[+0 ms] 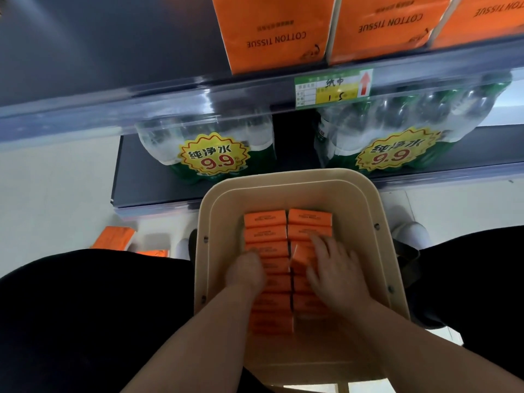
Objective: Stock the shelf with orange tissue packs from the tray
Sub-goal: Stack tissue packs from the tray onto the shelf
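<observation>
Blur over left hand (247,271), right hand (336,275)

The big orange packs (275,35) on the shelf (170,100) read "COTTON TISSUE", upside down, and the small packs (265,219) in the tray (283,177) carry the same words in tiny print. Yellow starburst stickers (214,157) on the water packs (255,131) read "纯净水 9.9". The price tag (333,87) on the shelf edge shows "纸巾" upside down beside a red arrow; its price is unclear.
</observation>
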The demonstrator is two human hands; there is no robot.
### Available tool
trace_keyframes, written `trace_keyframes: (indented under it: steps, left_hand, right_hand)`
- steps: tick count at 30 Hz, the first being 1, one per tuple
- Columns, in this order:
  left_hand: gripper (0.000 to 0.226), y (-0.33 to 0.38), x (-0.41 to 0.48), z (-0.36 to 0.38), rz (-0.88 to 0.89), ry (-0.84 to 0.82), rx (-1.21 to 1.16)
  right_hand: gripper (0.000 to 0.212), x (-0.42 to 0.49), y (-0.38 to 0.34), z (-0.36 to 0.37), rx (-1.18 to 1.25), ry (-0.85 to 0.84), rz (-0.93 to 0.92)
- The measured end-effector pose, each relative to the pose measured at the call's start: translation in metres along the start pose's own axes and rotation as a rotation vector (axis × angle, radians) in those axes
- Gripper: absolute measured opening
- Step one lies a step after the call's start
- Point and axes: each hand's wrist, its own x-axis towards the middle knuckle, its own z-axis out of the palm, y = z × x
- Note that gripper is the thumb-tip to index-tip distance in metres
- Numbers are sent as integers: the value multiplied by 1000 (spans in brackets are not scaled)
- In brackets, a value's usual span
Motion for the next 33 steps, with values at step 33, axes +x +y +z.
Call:
trace_keyframes:
  steps: [33]
  left_hand:
    - [34, 13, 12, -30, 355, 195, 469]
  right_hand:
    - [44, 11, -4, -9, 74, -29, 173]
